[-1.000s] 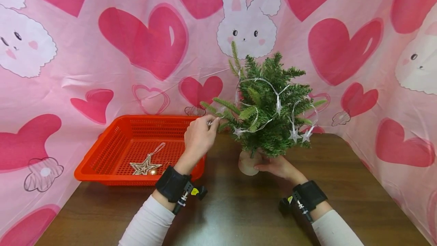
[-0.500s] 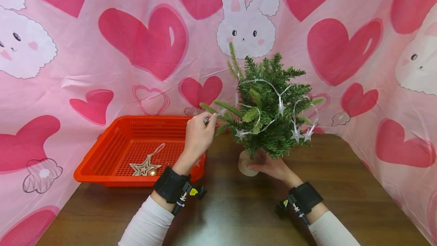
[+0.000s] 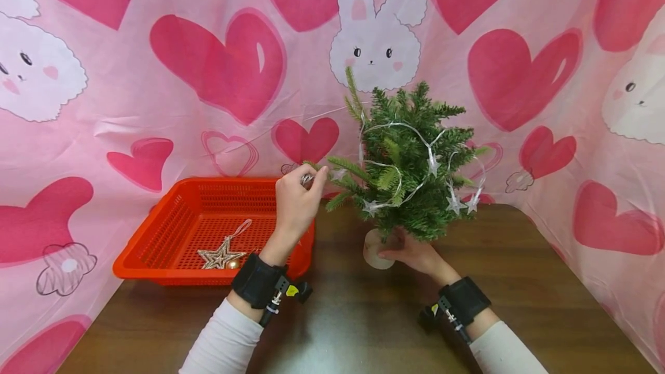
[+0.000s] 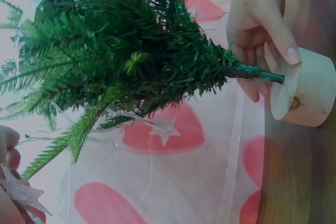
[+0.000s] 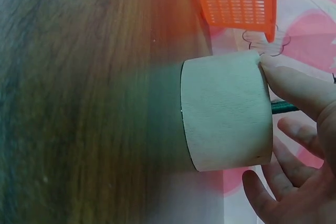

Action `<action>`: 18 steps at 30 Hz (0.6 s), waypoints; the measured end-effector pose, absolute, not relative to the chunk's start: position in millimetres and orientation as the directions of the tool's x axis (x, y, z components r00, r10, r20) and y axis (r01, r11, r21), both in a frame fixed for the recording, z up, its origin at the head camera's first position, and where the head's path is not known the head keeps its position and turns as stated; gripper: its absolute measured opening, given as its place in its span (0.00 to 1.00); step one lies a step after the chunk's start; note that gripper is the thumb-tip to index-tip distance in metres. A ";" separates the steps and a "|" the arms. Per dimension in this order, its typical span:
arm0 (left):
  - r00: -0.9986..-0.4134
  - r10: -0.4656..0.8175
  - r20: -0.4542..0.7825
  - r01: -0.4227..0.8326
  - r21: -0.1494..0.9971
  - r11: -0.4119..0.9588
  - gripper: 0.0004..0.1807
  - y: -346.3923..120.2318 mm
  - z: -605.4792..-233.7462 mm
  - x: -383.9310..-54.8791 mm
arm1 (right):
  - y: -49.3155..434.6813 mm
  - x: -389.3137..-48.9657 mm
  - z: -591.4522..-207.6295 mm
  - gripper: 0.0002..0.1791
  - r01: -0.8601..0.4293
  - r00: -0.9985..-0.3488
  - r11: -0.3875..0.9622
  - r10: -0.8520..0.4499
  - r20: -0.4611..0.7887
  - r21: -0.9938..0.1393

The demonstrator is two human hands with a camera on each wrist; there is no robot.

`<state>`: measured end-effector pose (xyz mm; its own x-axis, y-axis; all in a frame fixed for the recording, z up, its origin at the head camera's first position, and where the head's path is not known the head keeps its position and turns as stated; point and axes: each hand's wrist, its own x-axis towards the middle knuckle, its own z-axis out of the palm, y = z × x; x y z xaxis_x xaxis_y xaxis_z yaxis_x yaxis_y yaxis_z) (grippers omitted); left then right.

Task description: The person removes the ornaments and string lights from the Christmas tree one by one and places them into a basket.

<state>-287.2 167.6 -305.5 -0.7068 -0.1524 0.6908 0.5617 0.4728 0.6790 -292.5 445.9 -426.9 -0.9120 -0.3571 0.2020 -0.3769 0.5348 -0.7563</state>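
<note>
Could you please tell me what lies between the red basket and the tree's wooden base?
Only a strip of brown tabletop shows between the red basket and the wooden base, as seen in the head view.

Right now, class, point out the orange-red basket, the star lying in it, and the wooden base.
Orange-red basket (image 3: 176, 274): head view, front rim.
Star (image 3: 221, 255): head view, near its middle.
Wooden base (image 5: 226, 114): right wrist view, curved side.

Both long sleeves (image 3: 223, 338) are white and plain, with light creases. Past each sits a wide black wrist band (image 3: 256, 281), and fixed to each band is a black holder (image 3: 283, 285) with silver metal parts (image 3: 276, 300), a short dark rod (image 3: 267, 317) and a small yellow patch (image 3: 292, 291).
</note>
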 end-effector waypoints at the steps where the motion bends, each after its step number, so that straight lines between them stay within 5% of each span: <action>1: -0.695 -0.166 0.700 0.569 0.676 0.468 0.18 166.8 -305.2 -287.4 | 446.5 -291.6 -426.0 0.50 -0.351 -0.921 0.560 -0.350 0.169 -0.751; 5: -0.652 -0.221 0.725 0.595 0.670 0.445 0.13 164.3 -302.5 -287.6 | 449.0 -289.5 -422.9 0.50 -0.296 -0.940 0.629 -0.326 0.102 -0.718; 10: -0.635 -0.282 0.719 0.595 0.688 0.415 0.11 161.6 -297.9 -287.9 | 451.5 -291.4 -424.4 0.51 -0.388 -0.914 0.609 -0.349 0.205 -0.692; 18: -0.779 -0.330 0.534 0.508 0.845 0.169 0.13 159.7 -292.9 -287.0 | 456.7 -291.4 -426.4 0.48 -0.473 -0.873 0.532 -0.392 0.290 -0.702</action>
